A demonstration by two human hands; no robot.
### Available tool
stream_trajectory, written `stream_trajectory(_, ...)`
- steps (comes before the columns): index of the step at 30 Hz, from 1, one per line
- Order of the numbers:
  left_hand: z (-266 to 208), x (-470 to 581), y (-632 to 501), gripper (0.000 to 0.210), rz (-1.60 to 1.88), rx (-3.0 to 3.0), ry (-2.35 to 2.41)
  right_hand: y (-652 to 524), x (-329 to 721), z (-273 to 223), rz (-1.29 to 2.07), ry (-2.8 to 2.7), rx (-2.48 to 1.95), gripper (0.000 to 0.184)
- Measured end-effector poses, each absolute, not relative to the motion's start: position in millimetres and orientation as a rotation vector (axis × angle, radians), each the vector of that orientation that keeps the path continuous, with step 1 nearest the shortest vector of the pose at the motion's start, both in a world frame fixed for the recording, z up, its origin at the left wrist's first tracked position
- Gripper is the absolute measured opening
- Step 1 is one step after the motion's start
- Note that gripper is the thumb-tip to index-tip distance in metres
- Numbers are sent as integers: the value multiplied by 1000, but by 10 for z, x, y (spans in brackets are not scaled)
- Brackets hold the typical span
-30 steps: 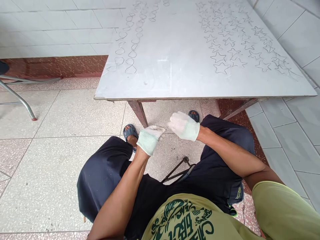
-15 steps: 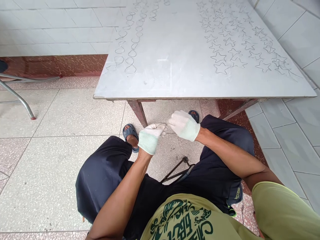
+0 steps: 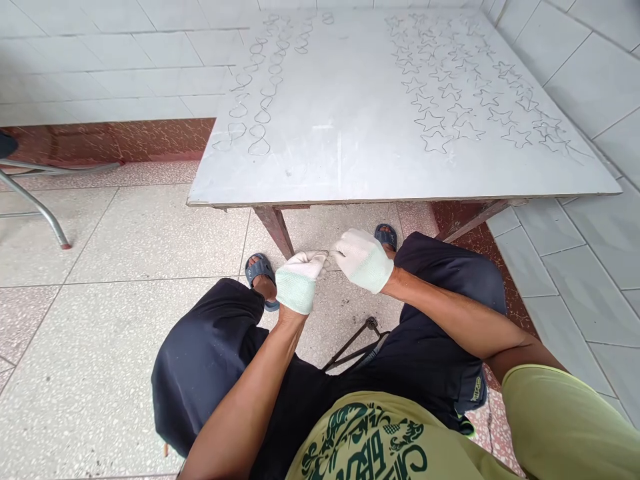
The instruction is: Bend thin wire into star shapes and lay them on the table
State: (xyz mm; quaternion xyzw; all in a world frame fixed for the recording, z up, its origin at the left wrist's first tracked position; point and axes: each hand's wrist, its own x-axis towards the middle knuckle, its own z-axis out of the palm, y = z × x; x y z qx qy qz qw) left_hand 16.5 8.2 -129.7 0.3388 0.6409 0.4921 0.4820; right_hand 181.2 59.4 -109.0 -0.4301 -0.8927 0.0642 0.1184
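The scene is lit brightly and evenly by soft, diffuse light, only faint shadows being cast under the table (image 3: pixel 350 167) and onto the floor (image 3: pixel 100 320), while straight edges are bowed toward the corners and focus is kept sharp throughout.

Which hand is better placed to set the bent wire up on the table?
Probably the right hand: it sits nearer the table edge. The left hand pinches the wire too, slightly lower.

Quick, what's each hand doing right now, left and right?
Left hand: closed, pinching one end of a thin wire piece.
Right hand: closed, pinching the other end.
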Motion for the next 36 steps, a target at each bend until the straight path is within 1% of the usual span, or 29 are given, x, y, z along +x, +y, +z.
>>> stream_trajectory(7,-1304,296,93,39,1283,856,1596,552,1617,-1146,172,-2407,-1404,40)
stream_trajectory(11,-1323,325,101,43,1318,820,1585,584,1562,-1174,184,-2327,-1389,41)
stream_trajectory(14,-1368,331,127,41,1387,717,1474,626,1585,-1184,233,-2349,-1328,40)
stream_trajectory(17,-1400,301,172,44,1383,618,1311,663,1648,-1174,262,-2351,-1309,40)
stream_trajectory(22,-1350,140,175,52,1368,679,1165,718,1757,-1139,156,-2288,-1351,42)
stream_trajectory(26,-1285,39,173,54,1411,809,1237,739,1794,-1136,63,-2253,-1378,40)
stream_trajectory(31,-1248,24,224,57,1259,835,1363,722,1787,-1157,55,-2359,-1330,39)
stream_trajectory(36,-1232,48,218,49,1194,829,1428,673,1765,-1229,50,-2460,-1238,37)
